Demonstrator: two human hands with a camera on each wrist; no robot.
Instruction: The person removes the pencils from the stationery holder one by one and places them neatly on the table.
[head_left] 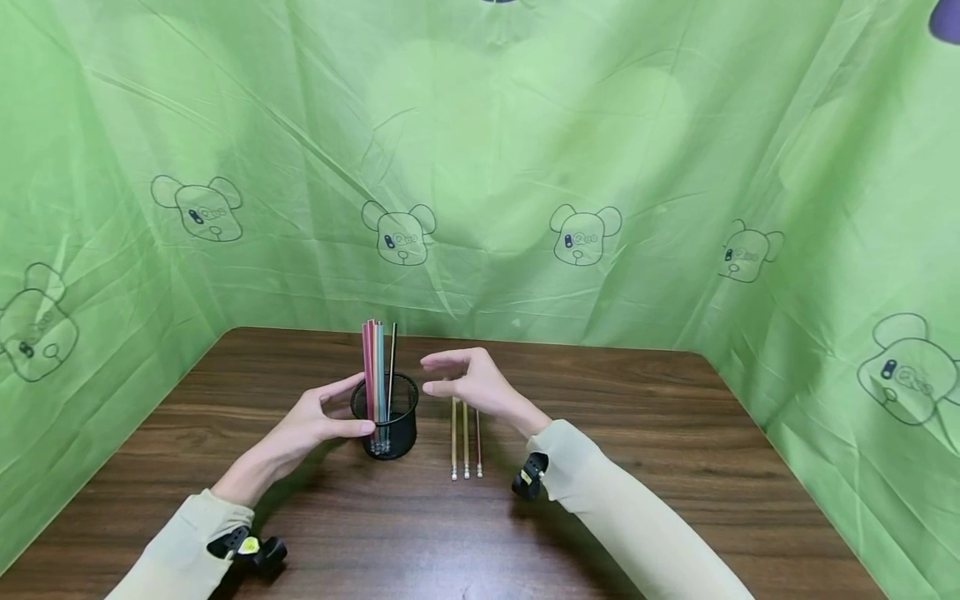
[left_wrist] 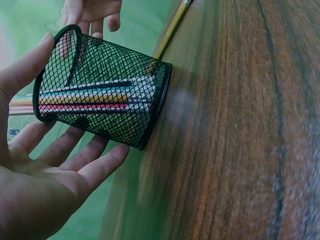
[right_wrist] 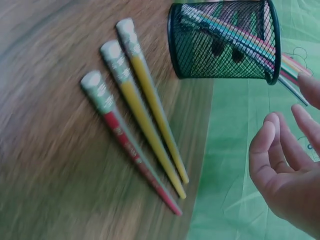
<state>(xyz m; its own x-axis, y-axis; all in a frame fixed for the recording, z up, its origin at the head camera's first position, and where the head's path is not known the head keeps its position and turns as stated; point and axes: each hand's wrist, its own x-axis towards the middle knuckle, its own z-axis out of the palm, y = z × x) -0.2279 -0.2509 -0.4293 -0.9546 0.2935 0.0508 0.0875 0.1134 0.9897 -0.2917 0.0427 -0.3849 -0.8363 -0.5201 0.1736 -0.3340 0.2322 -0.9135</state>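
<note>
A black mesh cup (head_left: 401, 429) stands on the table with several coloured sticks (head_left: 378, 367) upright in it; they lean to its left side. My left hand (head_left: 307, 425) holds the cup from the left, thumb at the rim; in the left wrist view its fingers curve around the mesh (left_wrist: 100, 90). To the right of the cup my right hand (head_left: 480, 383) hovers, holding nothing, fingers slightly bent. Below it lie two yellow pencils (head_left: 453, 442) and a red one (head_left: 478, 450), side by side, eraser ends toward me. In the right wrist view all three pencils (right_wrist: 152, 100) show whole.
The brown wooden table (head_left: 637, 467) reaches to a green cloth (head_left: 495, 150) with bear-head drawings, which hangs behind it and at both sides. A black device (head_left: 258, 552) is strapped at my left wrist, another (head_left: 529, 477) at my right.
</note>
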